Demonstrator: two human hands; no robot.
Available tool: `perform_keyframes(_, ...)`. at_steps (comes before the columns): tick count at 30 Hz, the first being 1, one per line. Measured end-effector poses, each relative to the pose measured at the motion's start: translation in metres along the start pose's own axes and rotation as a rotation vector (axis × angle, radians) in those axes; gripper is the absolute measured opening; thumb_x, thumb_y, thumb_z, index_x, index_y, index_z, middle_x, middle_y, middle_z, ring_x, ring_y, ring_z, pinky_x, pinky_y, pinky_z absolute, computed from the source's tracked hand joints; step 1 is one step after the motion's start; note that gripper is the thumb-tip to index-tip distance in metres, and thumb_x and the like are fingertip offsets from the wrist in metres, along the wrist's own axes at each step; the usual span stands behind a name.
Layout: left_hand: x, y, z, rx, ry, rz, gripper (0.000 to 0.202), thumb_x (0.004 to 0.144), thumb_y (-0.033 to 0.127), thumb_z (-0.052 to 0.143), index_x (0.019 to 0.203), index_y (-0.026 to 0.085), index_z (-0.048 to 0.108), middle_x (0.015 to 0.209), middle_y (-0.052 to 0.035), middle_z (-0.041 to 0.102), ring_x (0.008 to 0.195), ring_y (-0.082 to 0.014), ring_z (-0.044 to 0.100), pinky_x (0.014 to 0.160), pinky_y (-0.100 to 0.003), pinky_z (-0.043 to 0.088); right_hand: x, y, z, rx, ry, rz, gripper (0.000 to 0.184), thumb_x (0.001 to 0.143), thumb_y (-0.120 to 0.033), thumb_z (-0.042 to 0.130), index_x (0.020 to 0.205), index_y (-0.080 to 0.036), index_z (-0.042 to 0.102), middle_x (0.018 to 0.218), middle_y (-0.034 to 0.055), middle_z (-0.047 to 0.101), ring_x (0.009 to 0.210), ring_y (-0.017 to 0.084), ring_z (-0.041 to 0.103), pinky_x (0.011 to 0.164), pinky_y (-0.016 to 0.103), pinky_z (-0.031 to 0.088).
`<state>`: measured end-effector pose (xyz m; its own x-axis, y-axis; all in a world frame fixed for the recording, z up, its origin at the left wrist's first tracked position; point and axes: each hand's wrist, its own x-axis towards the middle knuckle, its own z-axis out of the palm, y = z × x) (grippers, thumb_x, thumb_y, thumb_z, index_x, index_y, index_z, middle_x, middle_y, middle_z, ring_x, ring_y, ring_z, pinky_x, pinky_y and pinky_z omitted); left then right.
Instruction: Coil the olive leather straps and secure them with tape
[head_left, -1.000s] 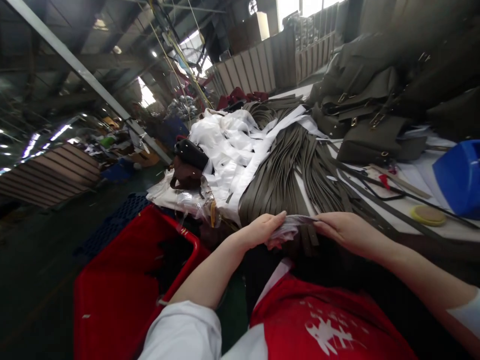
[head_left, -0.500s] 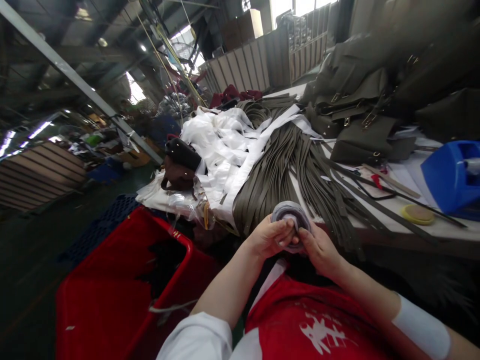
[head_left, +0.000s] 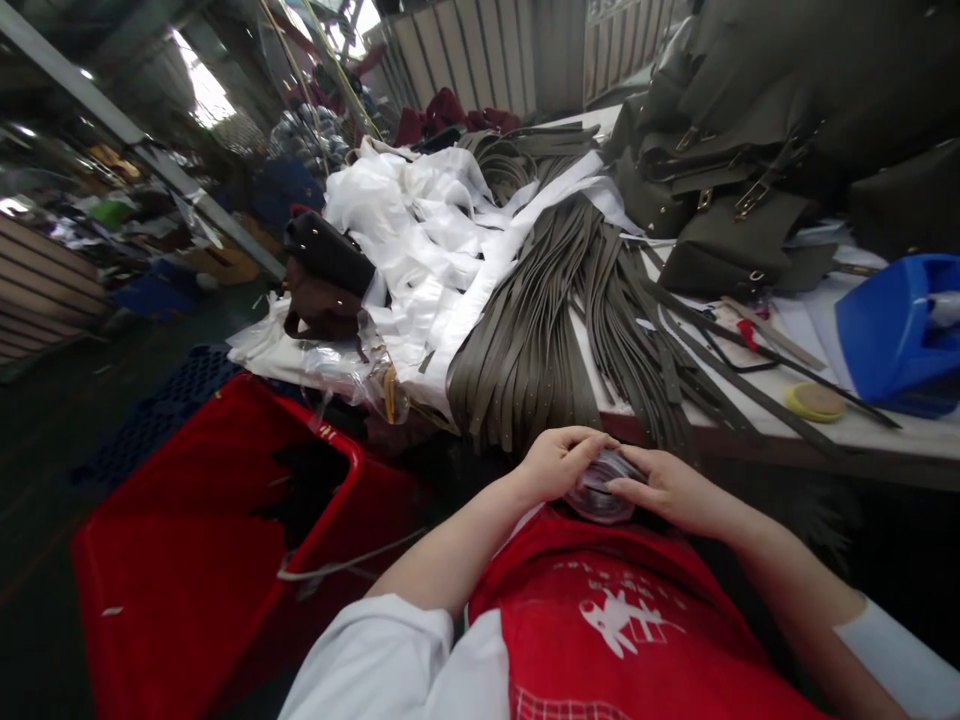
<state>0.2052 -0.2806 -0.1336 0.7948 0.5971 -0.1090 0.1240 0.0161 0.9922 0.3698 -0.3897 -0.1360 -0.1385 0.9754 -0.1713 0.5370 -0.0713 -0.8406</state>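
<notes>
The gray roll [head_left: 601, 492] has come down from before the strap ends to the waist of the red apron [head_left: 637, 625], both hands with it. The left hand [head_left: 566, 463] grips its upper left side; the right hand [head_left: 664, 487] clasps the other side, thumb across it. Just beyond, olive straps [head_left: 525, 350] overhang the counter [head_left: 874, 432], beside white strips [head_left: 427, 220]. Farther right sit 1 yellow disc [head_left: 815, 402], 1 blue container [head_left: 885, 335] and olive handbags [head_left: 739, 240]; 1 red bin [head_left: 165, 560] stands left.

A blue container [head_left: 885, 335] stands near a yellow disc [head_left: 815, 402] (lying flat)
</notes>
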Motion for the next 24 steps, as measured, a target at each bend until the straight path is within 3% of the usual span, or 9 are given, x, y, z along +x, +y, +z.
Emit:
perform_keyframes(4, 0.002, -0.011, 0.009, -0.154, 0.183, -0.082, 0.049, 0.086, 0.058, 0.060, 0.089, 0.013, 0.077, 0.079, -0.0064, 0.074, 0.070, -0.0166, 0.065, 0.068, -0.026, 0.051, -0.001, 0.011, 0.006, 0.131, 0.040, 0.021, 0.042, 0.090, -0.052, 0.058, 0.107, -0.015, 0.065, 0.091, 0.0071, 0.073, 0.081, 0.024, 0.067, 0.073, 0.032, 0.051)
perform_keyframes(6, 0.002, -0.014, 0.011, -0.147, 0.212, -0.090, 0.050, 0.090, 0.057, 0.053, 0.092, 0.013, 0.075, 0.080, -0.0065, 0.073, 0.070, -0.0166, 0.065, 0.068, -0.027, 0.051, -0.003, 0.016, 0.009, 0.202, 0.038, 0.056, 0.044, 0.091, -0.054, 0.055, 0.106, -0.014, 0.065, 0.085, 0.0058, 0.071, 0.072, 0.022, 0.065, 0.066, 0.030, 0.050)
perform_keyframes(8, -0.001, -0.015, 0.010, -0.007, 0.135, -0.052, 0.044, 0.091, 0.051, 0.054, 0.098, 0.013, 0.075, 0.089, -0.0077, 0.074, 0.080, -0.0185, 0.067, 0.076, -0.029, 0.052, -0.006, 0.021, 0.012, 0.258, 0.026, 0.064, 0.045, 0.093, -0.055, 0.053, 0.103, -0.014, 0.066, 0.085, 0.0058, 0.071, 0.075, 0.022, 0.065, 0.068, 0.029, 0.050)
perform_keyframes(12, -0.008, -0.017, 0.008, 0.343, -0.135, 0.049, 0.036, 0.080, 0.039, 0.072, 0.109, 0.018, 0.074, 0.106, -0.0075, 0.075, 0.097, -0.0219, 0.067, 0.089, -0.031, 0.051, -0.009, 0.036, 0.018, 0.308, -0.052, 0.055, 0.049, 0.090, -0.061, 0.055, 0.099, -0.015, 0.069, 0.090, 0.0063, 0.072, 0.087, 0.025, 0.065, 0.076, 0.031, 0.051)
perform_keyframes(14, -0.011, -0.022, 0.010, 0.353, -0.149, 0.051, 0.032, 0.085, 0.036, 0.068, 0.110, 0.019, 0.074, 0.107, -0.0070, 0.075, 0.098, -0.0206, 0.068, 0.091, -0.029, 0.051, -0.011, 0.043, 0.019, 0.341, -0.065, 0.062, 0.050, 0.087, -0.062, 0.059, 0.098, -0.015, 0.070, 0.091, 0.0062, 0.071, 0.086, 0.025, 0.065, 0.076, 0.031, 0.051)
perform_keyframes(18, -0.012, -0.031, 0.018, 0.288, -0.068, 0.033, 0.030, 0.090, 0.035, 0.061, 0.112, 0.018, 0.073, 0.110, -0.0072, 0.074, 0.098, -0.0194, 0.067, 0.092, -0.029, 0.050, -0.014, 0.050, 0.019, 0.460, -0.061, 0.080, 0.047, 0.083, -0.057, 0.066, 0.102, -0.014, 0.070, 0.094, 0.0054, 0.071, 0.084, 0.024, 0.063, 0.075, 0.030, 0.049)
perform_keyframes(24, -0.015, -0.023, 0.029, 0.403, -0.219, -0.054, 0.024, 0.090, 0.034, 0.058, 0.099, 0.016, 0.072, 0.091, -0.0043, 0.074, 0.083, -0.0178, 0.065, 0.075, -0.025, 0.049, -0.021, 0.047, 0.030, 0.591, -0.147, 0.127, 0.039, 0.077, -0.050, 0.077, 0.092, -0.015, 0.074, 0.079, 0.0000, 0.067, 0.072, 0.017, 0.057, 0.068, 0.025, 0.045)
